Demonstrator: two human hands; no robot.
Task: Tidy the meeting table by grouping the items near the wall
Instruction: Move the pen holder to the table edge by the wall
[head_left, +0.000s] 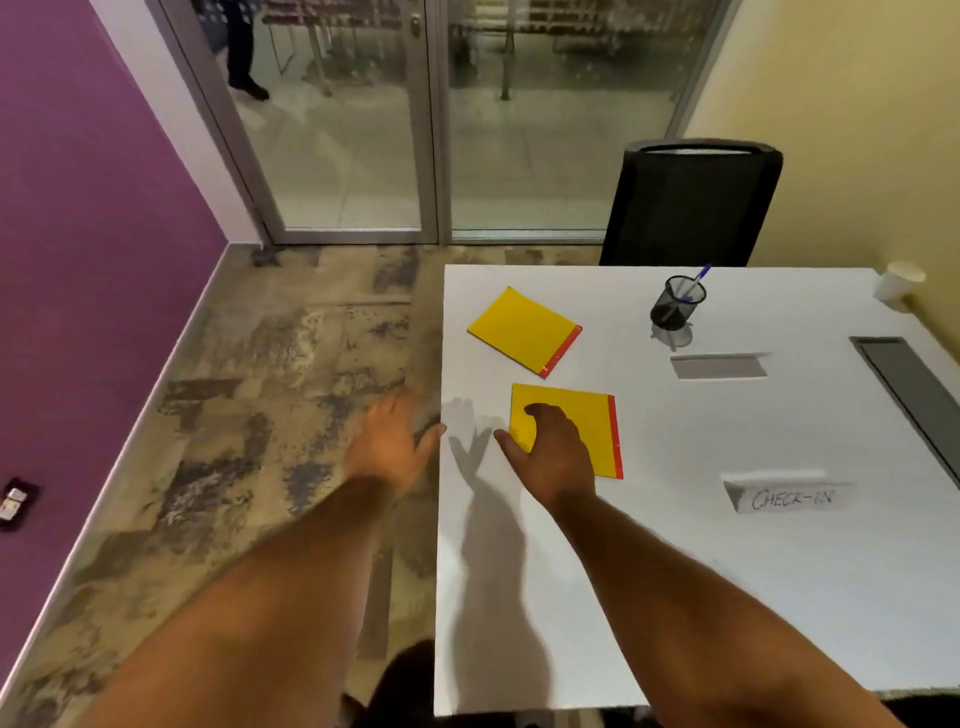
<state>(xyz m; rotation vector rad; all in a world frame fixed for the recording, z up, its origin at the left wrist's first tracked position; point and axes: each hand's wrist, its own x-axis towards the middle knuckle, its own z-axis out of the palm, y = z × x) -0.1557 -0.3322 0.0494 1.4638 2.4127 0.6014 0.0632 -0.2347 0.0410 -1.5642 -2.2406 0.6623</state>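
Observation:
Two yellow folders with red edges lie on the white table. The far folder rests near the table's left edge. My right hand lies flat on the near folder, fingers spread over its left part and not closed around it. Off the table's left edge, my left hand hovers open, holding nothing. A black mesh pen cup with a blue pen stands further back. A folded "CHECK-IN" paper sign and a second folded paper tent sit to the right.
A white paper cup stands at the table's far right corner by the yellow wall. A grey cable slot runs along the right. A black chair stands behind the table. Glass doors are beyond; patterned floor lies to the left.

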